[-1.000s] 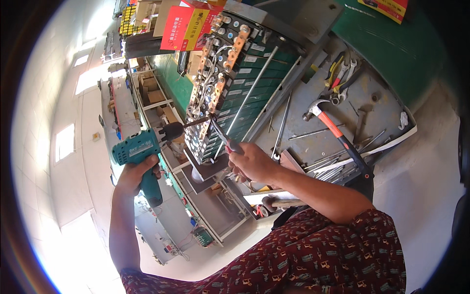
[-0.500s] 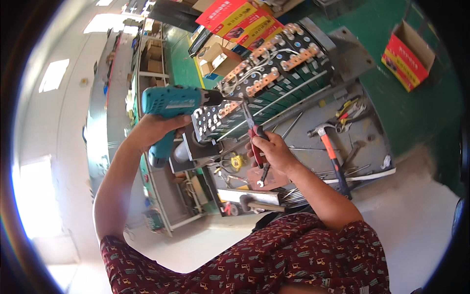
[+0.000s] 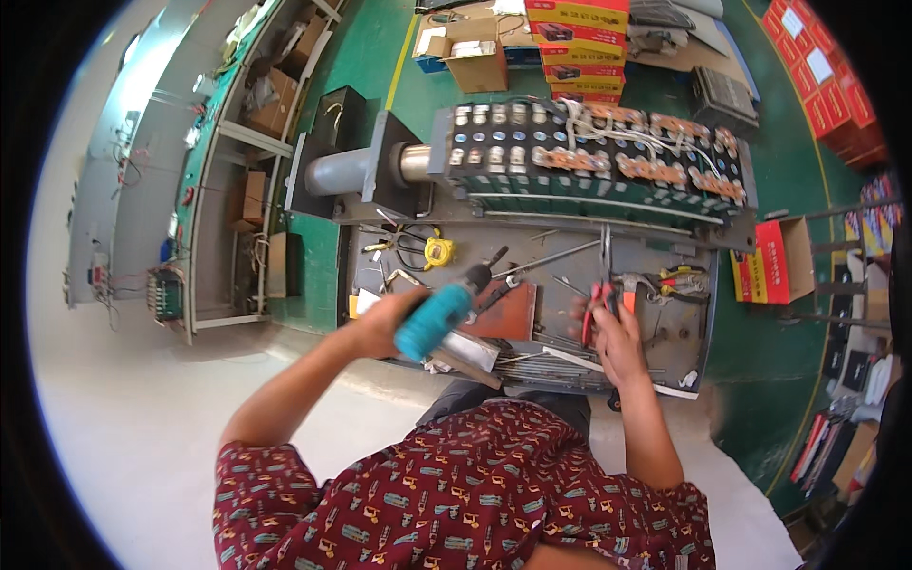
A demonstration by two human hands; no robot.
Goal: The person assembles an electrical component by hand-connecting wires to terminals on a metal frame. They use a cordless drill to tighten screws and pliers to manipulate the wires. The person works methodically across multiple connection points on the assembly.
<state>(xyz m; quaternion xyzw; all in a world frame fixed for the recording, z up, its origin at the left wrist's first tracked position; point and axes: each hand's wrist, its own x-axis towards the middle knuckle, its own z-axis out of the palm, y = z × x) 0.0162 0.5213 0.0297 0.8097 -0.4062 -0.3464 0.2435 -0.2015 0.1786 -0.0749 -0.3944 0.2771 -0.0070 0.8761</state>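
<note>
My left hand (image 3: 382,325) is closed round a teal cordless drill (image 3: 435,321), which tilts up and to the right over the tool tray and is a little blurred. My right hand (image 3: 619,334) grips red-handled pliers (image 3: 605,261), their jaws pointing away from me toward the battery pack's near side. The battery pack (image 3: 589,201) is a long row of dark green cells clamped in a metal frame. Copper connector bars (image 3: 570,160) and white wires (image 3: 655,136) lie along its top. Neither tool appears to touch the pack.
The metal tray (image 3: 708,328) between me and the pack holds a yellow tape measure (image 3: 439,252), a reddish-brown sheet (image 3: 510,315), several thin rods (image 3: 560,369) and yellow-handled tools (image 3: 686,282). A cylinder (image 3: 337,173) adjoins the pack's left end. Red-and-yellow boxes (image 3: 582,47) stand behind; an open one (image 3: 774,261) sits right.
The drill and pliers have come away from the pack's copper bars, back toward my body and farther apart. My view has turned, so the pack now lies nearly level across it.
</note>
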